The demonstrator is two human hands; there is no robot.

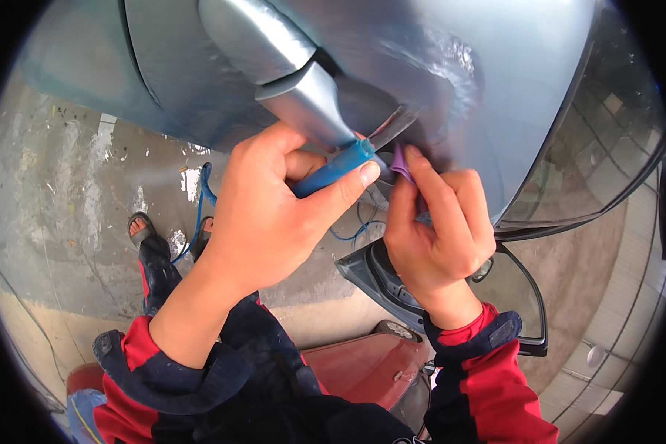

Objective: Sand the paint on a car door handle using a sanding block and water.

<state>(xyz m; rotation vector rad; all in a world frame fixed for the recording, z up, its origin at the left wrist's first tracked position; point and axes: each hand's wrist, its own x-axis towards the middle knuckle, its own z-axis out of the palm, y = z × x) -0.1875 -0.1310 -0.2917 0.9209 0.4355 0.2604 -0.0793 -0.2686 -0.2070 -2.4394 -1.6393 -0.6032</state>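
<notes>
My left hand (274,211) grips a blue-handled tool (333,169), its metal tip (396,124) pressed against the silver-blue car door panel (451,66) just below the door handle (288,66). My right hand (436,229) pinches a small purple piece (400,163) against the panel beside the tool's tip. Both hands work close together at the base of the handle. Both forearms wear red and dark blue sleeves.
A dark door frame with window glass (518,288) hangs below my right hand. A red object (362,366) lies near my lap. Blue wires (203,196) trail over the stained concrete floor (66,200). My sandalled foot (139,228) stands at left.
</notes>
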